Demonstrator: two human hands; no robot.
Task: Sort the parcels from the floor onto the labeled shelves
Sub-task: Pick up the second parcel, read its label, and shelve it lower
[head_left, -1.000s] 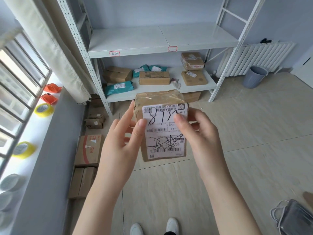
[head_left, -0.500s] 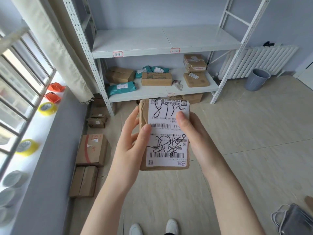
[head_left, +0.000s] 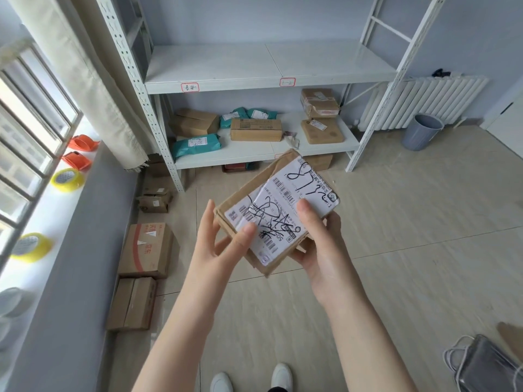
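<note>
I hold a small brown cardboard parcel (head_left: 278, 205) with a white shipping label marked in black ink, tilted diagonally in front of me above the floor. My left hand (head_left: 223, 244) grips its lower left edge, thumb on the label. My right hand (head_left: 319, 241) cups its right side from below, thumb on the label too. Ahead stands a white metal shelf rack (head_left: 266, 72) with two small labels on the upper shelf's front edge. The lower shelf (head_left: 254, 157) carries several brown boxes and teal mailer bags.
Several cardboard boxes (head_left: 148, 250) lie on the floor along the left wall. Tape rolls (head_left: 68, 179) sit on the windowsill. A grey bin (head_left: 423, 135) stands by the radiator at right. A bag (head_left: 486, 366) lies at the bottom right. My shoes (head_left: 252, 380) are below.
The parcel has turned from upright to a diagonal tilt, its top swinging right. Both hands shifted their hold with it.
</note>
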